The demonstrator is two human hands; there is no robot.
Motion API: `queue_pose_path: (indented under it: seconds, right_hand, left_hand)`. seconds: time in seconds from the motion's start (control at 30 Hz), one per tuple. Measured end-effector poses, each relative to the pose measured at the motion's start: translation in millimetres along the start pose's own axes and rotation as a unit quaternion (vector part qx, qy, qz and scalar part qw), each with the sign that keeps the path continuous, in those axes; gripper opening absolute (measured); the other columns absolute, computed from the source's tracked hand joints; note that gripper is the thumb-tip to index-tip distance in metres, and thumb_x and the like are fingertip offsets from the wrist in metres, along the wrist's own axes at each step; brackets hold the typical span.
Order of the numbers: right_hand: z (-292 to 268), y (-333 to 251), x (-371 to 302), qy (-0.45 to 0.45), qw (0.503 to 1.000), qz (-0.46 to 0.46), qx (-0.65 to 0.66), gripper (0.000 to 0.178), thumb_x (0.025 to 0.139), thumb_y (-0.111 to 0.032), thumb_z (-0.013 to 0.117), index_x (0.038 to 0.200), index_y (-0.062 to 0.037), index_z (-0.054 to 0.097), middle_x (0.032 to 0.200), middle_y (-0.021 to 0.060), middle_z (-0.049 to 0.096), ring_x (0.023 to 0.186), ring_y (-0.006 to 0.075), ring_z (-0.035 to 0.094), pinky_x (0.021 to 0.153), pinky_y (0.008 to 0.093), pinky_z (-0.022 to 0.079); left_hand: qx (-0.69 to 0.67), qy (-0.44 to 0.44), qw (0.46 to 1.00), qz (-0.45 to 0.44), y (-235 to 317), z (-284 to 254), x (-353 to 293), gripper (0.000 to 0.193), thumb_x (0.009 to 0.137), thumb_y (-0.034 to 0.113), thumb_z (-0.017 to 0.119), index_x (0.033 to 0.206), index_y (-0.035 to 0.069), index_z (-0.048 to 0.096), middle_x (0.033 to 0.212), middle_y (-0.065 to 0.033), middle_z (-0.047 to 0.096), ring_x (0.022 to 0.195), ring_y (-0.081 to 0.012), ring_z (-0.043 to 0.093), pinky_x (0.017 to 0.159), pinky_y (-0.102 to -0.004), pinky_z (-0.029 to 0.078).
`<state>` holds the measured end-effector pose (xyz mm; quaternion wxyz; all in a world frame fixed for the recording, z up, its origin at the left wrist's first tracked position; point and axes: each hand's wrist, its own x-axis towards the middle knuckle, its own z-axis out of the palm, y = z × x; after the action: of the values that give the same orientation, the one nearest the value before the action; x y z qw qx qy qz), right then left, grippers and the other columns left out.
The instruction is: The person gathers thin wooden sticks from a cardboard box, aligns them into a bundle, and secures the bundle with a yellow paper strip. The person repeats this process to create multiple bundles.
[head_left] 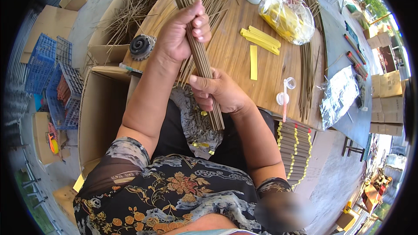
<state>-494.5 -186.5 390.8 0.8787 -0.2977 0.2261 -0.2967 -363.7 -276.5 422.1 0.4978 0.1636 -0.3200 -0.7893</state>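
While your left hand (180, 32) clenches the stick bundle (198, 50) high and your right hand (220, 91) grips it lower, judge it light but brittle; hold mid-length, where both fists keep loose sticks from sliding.

Single head-worn fisheye view, looking steeply down and forward from close above the lap; the wooden counter (235, 48) fills the upper middle, floor curving around the rim.
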Motion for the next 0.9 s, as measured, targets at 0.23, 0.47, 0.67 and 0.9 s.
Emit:
queue_pose_path:
  seconds: [0.23,0.47,0.67,0.9]
  right_hand:
    - [-2.0,5.5,5.9,0.188,0.908,-0.046,-0.371,0.014,0.083,-0.014,0.056,0.082,-0.0018,0.048,0.054,-0.0005,0.043,0.040,0.0071,0.040,0.036,0.0215,0.035]
    - [4.4,10.4,5.8,0.142,0.956,-0.013,-0.255,0.015,0.083,-0.014,0.057,0.082,-0.0020,0.049,0.055,-0.0004,0.044,0.040,0.0073,0.041,0.037,0.0217,0.036]
    - [-1.8,13.4,16.0,0.235,0.887,-0.109,-0.384,0.016,0.084,-0.016,0.057,0.081,-0.0039,0.047,0.057,0.0002,0.046,0.042,0.0072,0.043,0.038,0.0224,0.038]
    - [1.7,3.3,8.7,0.029,0.998,-0.018,-0.059,0.020,0.083,-0.016,0.058,0.078,-0.0061,0.042,0.054,-0.0003,0.045,0.040,0.0083,0.044,0.035,0.0220,0.037]
  left_hand:
    - [0.030,0.101,0.993,0.059,14.0,-0.6,-2.1,0.022,0.087,0.025,0.053,0.074,0.009,0.047,0.056,0.0014,0.045,0.046,-0.0082,0.043,0.044,-0.0202,0.036]
    - [-0.003,0.118,0.990,0.080,22.8,-16.9,-1.1,0.020,0.084,0.021,0.058,0.071,0.010,0.049,0.053,0.0018,0.047,0.043,-0.0076,0.043,0.041,-0.0206,0.036]
    - [0.082,0.097,0.991,0.038,-7.0,2.3,-8.4,0.020,0.079,0.022,0.065,0.070,0.011,0.051,0.055,0.0019,0.050,0.044,-0.0073,0.046,0.043,-0.0217,0.040]
    - [-0.051,0.005,0.998,-0.031,-1.7,-8.1,-4.7,0.024,0.084,0.024,0.060,0.069,0.011,0.046,0.052,0.0040,0.045,0.041,-0.0042,0.042,0.038,-0.0171,0.034]
